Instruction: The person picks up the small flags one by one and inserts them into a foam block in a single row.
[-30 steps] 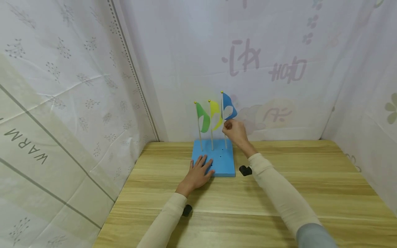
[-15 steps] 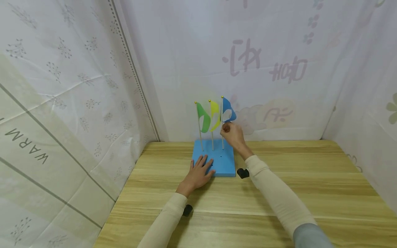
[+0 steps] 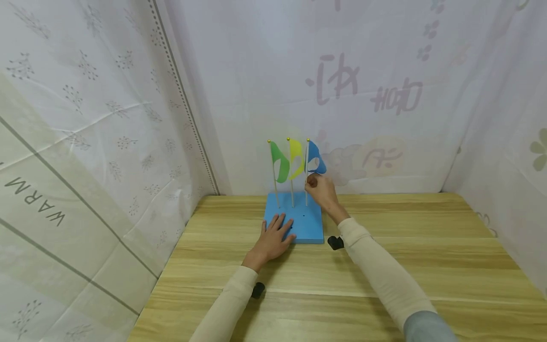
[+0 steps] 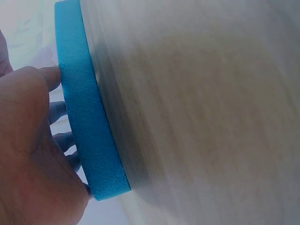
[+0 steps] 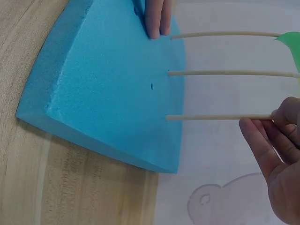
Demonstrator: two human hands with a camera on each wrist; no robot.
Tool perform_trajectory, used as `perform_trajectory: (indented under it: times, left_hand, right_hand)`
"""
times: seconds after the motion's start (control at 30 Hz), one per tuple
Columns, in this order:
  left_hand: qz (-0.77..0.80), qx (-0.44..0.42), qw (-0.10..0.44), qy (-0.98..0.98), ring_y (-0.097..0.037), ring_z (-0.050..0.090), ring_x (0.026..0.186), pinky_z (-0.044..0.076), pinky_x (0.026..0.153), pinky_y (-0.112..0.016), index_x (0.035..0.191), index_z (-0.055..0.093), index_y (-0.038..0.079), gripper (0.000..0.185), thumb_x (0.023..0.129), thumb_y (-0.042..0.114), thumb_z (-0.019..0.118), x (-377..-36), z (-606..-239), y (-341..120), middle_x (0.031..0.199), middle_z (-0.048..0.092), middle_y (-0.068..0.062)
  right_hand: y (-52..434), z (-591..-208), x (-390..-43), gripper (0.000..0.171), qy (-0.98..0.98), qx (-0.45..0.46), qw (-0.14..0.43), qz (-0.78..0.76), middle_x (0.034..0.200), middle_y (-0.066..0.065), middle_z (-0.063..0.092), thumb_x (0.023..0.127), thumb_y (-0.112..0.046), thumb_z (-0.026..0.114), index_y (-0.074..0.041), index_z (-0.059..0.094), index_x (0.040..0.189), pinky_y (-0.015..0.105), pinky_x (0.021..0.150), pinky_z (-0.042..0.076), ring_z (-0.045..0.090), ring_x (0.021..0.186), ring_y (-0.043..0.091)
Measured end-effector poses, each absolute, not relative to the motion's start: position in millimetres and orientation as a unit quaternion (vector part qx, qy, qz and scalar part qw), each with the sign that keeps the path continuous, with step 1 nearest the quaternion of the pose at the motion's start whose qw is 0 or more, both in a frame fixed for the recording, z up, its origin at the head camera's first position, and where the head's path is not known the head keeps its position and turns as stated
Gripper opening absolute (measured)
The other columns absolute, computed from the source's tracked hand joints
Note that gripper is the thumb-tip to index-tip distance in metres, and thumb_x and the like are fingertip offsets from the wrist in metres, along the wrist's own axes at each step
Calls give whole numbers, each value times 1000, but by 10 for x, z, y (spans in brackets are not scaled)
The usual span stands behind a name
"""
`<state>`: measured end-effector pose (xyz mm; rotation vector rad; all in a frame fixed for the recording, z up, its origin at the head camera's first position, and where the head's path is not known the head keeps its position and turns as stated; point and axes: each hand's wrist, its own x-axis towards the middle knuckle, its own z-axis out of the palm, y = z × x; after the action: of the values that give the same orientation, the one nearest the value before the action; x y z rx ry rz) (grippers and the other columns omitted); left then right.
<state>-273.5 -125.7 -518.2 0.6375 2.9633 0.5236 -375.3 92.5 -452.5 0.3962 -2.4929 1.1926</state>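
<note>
While the person's right hand [image 3: 321, 186] pinched the thin wooden stick of the blue flag [image 3: 315, 157] just below its cloth, the stick's foot already stood in the far right corner of the blue foam block [image 3: 301, 227], in line with the yellow flag [image 3: 296, 158] and the green flag [image 3: 279, 162], which stood upright in their own holes to the left. The left hand [image 3: 273, 238] lay flat with its fingers spread on the near left part of the block, pressing it onto the wooden table [image 3: 427, 247]; the left wrist view showed the fingers [image 4: 51, 77] straight against the foam's top face. By the look of it, the step in hand was seating the third flag in the foam, and it seemed nearly done: the right wrist view showed the stick [image 5: 218, 117] entering the surface squarely. The next move would likely call for a straight push along the stick with the block held down, then a gentle release so that the flag did not lean. How deep the stick sat could not be told from any view. Two spare holes showed in the block in front of the flags. The small black objects beside each forearm [image 3: 335, 242] were too small to identify, and the flag cloths were cut off in the right wrist view
</note>
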Motion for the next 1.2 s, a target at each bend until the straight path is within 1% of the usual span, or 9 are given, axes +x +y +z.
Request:
perform_trajectory:
  times: [0.13,0.27,0.47,0.73,0.87,1.1,1.2]
  left_hand:
    - [167,208,33,963,-39,16,166,11,130,-72,168,37,18,62,114,46,46,-2750,-5188,-1258,178,21,-15]
    - [168,208,36,963,-39,16,166,10,130,-71,168,37,18,62,114,46,46,-2756,-5205,-1256,178,21,-16]
    - [170,206,37,963,-39,15,167,9,131,-71,168,37,18,62,114,46,45,-2760,-5201,-1244,178,20,-15]
    - [160,210,38,964,-39,16,167,11,130,-72,169,36,18,62,114,46,46,-2757,-5188,-1231,178,21,-15]
    - [159,208,38,964,-39,16,166,11,130,-71,169,36,18,62,114,47,45,-2755,-5182,-1233,178,21,-15]
    - [155,207,45,965,-38,15,167,11,131,-70,169,35,18,63,114,48,45,-2771,-5167,-1231,179,20,-14]
    - [156,209,46,964,-38,15,167,11,131,-70,169,35,19,64,114,49,45,-2795,-5178,-1224,179,19,-14]
  right_hand:
    - [927,-4534,-3751,17,-877,136,169,429,107,21,78,103,-13,67,1,76,107,50,89,62,75,101,35]
    - [941,-4548,-3751,18,-877,127,168,431,107,21,79,102,-12,69,2,77,108,50,90,62,76,102,35]
    - [976,-4555,-3734,16,-874,125,167,439,106,21,79,101,-11,70,2,76,107,50,89,63,76,100,35]
    - [1051,-4550,-3702,20,-880,121,150,435,108,19,79,104,-16,69,1,75,112,49,88,63,76,100,34]
    - [1100,-4542,-3694,21,-881,122,151,432,107,19,78,105,-17,68,2,75,112,48,85,63,76,97,33]
    - [1197,-4513,-3677,19,-871,128,150,450,106,21,78,105,-13,67,2,75,113,42,75,66,79,84,30]
    - [1247,-4498,-3685,19,-872,123,148,450,106,21,78,105,-13,68,3,75,112,40,74,66,79,84,31]
